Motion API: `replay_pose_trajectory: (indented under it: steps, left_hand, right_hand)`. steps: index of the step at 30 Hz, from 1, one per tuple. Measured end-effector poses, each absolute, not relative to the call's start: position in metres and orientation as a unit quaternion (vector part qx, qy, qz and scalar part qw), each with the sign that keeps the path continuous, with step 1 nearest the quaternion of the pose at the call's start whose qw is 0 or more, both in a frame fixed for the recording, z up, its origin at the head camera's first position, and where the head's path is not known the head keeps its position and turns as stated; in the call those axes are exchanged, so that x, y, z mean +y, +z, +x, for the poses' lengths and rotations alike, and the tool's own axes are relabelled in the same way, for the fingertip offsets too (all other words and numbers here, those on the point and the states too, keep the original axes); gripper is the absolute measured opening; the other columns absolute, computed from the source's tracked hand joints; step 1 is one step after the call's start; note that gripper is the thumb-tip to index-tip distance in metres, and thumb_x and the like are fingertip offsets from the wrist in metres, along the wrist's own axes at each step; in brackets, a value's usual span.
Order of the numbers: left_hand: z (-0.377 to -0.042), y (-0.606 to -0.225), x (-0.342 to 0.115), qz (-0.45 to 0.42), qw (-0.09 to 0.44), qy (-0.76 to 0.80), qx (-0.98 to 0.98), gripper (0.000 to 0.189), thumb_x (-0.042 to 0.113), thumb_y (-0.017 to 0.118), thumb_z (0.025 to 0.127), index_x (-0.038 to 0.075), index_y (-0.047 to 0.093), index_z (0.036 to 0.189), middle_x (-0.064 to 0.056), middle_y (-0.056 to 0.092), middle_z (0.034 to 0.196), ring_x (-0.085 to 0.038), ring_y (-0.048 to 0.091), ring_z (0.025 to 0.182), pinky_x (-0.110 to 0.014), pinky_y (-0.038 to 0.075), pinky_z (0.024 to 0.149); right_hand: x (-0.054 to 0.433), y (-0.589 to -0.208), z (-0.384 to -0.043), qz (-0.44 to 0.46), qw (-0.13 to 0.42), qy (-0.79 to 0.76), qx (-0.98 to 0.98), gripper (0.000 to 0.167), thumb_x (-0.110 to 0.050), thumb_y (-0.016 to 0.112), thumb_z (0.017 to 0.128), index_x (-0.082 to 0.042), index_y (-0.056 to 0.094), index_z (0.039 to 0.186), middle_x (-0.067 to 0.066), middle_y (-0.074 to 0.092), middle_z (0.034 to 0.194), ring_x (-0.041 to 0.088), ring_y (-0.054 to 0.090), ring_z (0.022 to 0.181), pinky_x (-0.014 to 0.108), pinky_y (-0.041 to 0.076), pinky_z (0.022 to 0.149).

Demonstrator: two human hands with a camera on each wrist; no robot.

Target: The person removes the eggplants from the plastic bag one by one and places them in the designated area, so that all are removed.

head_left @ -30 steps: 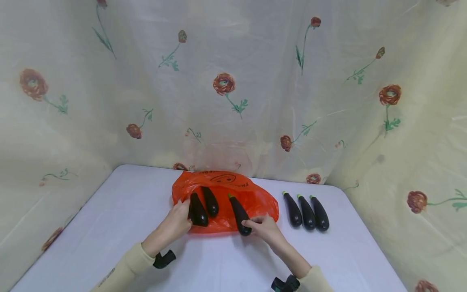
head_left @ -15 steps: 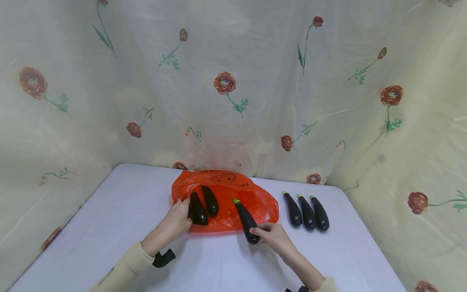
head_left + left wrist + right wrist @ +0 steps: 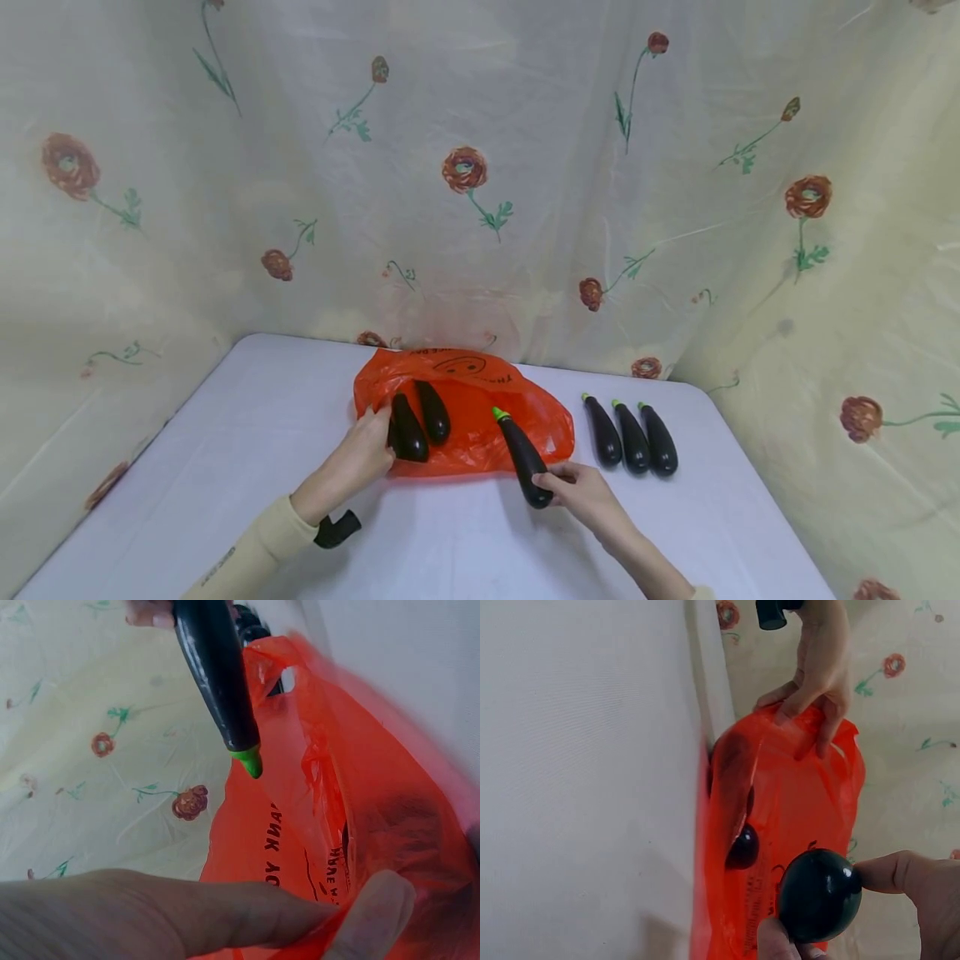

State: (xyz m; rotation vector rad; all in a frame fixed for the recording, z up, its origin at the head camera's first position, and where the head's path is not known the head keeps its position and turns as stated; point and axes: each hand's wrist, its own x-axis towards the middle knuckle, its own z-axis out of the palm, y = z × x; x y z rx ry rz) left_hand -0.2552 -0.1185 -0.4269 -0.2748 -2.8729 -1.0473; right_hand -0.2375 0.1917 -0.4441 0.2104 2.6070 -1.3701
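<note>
My right hand (image 3: 588, 497) grips a dark eggplant (image 3: 521, 458) by its thick end, thumb on one side and fingers on the other. Its green stem end points away from me, over the front right part of a red plastic bag (image 3: 480, 450). In the left wrist view the eggplant (image 3: 217, 675) hangs stem-down beside the bag's opening. My left hand (image 3: 366, 446) pinches the left edge of the bag, thumb against fingers (image 3: 382, 907). Inside the bag lie an eggplant (image 3: 408, 431) close to that hand and another eggplant (image 3: 433, 412) beside it.
Three more eggplants (image 3: 636, 437) lie in a row on the white table (image 3: 720, 500), to the right of the bag. A flower-printed sheet (image 3: 540, 208) hangs behind and along the sides of the table.
My right hand has drawn the eggplant to the right and toward me, from over the bag to its front right edge. My left hand and the bag have stayed in place.
</note>
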Motion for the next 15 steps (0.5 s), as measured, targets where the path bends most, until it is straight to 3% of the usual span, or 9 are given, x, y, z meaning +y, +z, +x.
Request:
replay_pose_trajectory:
  steps: [8, 15]
  left_hand:
    - [-0.256, -0.425, -0.118, -0.094, 0.040, -0.336, -0.936, 0.055, -0.015, 0.061, 0.075, -0.011, 0.048, 0.127, -0.030, 0.055, 0.122, -0.030, 0.060, 0.094, -0.048, 0.057, 0.079]
    - [-0.256, -0.427, -0.119, -0.098, 0.045, -0.333, -0.937, 0.055, -0.016, 0.062, 0.074, -0.011, 0.049, 0.127, -0.030, 0.056, 0.120, -0.030, 0.059, 0.092, -0.047, 0.057, 0.078]
  right_hand:
    - [0.204, -0.431, -0.235, 0.075, 0.083, -0.469, 0.876, 0.037, -0.032, 0.066, 0.085, -0.002, 0.069, 0.106, 0.004, 0.068, 0.092, 0.015, 0.060, 0.082, 0.037, 0.051, 0.081]
    - [0.220, -0.421, -0.235, 0.071, 0.084, -0.496, 0.861, 0.043, -0.031, 0.062, 0.088, 0.003, 0.064, 0.115, 0.009, 0.068, 0.104, 0.017, 0.063, 0.089, 0.044, 0.053, 0.091]
